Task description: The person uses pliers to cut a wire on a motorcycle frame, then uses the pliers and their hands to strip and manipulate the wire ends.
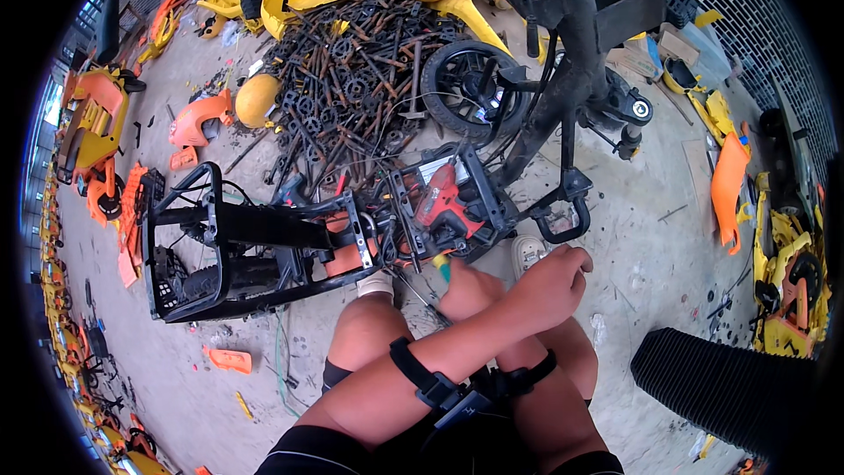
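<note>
My left forearm crosses over the right one. My left hand [558,286] is raised above my right knee with its fingers curled in; whatever may be inside them is hidden. Lower and to its left, my right hand [470,290] is closed round a tool with a green-and-yellow handle [443,269]; its working end cannot be made out. Just beyond that hand, a red cordless drill [447,202] lies on the near part of a black metal vehicle frame [220,237]. The frame stretches left across the floor in front of my legs.
A heap of rusty dark metal parts [343,79] lies ahead, a small black-tyred wheel [475,88] at its right. A thick dark upright tube [563,62] rises at right. Orange and yellow plastic panels [730,189] are scattered around. A black ribbed object [721,387] juts in at lower right.
</note>
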A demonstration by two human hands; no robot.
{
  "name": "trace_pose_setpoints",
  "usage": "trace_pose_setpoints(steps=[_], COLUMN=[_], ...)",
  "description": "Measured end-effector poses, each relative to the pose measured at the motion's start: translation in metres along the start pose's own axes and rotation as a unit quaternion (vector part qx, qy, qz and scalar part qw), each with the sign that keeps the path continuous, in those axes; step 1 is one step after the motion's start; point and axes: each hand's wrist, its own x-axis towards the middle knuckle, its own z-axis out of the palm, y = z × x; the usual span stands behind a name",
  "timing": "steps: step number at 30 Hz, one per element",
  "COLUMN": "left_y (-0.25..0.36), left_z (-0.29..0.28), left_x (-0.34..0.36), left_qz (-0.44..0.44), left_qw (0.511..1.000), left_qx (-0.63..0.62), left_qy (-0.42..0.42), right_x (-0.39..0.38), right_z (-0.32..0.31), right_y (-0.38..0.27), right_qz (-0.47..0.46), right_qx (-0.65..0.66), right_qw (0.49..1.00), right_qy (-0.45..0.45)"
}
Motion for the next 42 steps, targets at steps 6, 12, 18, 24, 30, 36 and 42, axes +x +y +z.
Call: trace_pose_setpoints(steps=[6,12,18,24,30,36,42], left_y=[0.015,-0.002,-0.002,-0.006,0.0,-0.008,-0.006], left_z=[-0.003,0.014,0.009,0.014,0.004,-0.004,0.0], left_x=[0.005,-0.002,0.0,-0.001,-0.005,-0.001,0.002], left_qz=[0.032,0.026,0.013,0.007,-0.009,-0.025,-0.033], left_qw=[0.997,0.998,1.0,1.0,1.0,1.0,0.994], left_qx=[0.062,0.051,-0.005,0.004,0.001,0.018,-0.088], left_qy=[0.033,0.016,0.004,-0.023,-0.018,-0.003,0.052], right_x=[0.034,0.04,0.03,0.018,0.025,0.029,0.034], right_z=[0.007,0.014,0.003,0.016,0.058,0.057,0.032], right_y=[0.049,0.064,0.042,0.014,0.001,0.01,0.011], right_qz=[0.1,0.153,0.127,-0.063,-0.146,-0.091,0.005], right_qx=[-0.001,0.003,0.031,-0.004,-0.055,-0.065,0.047], right_qw=[0.951,0.983,0.991,0.992,0.984,0.991,0.996], right_qy=[0.293,0.1,0.04,-0.109,-0.081,0.074,0.074])
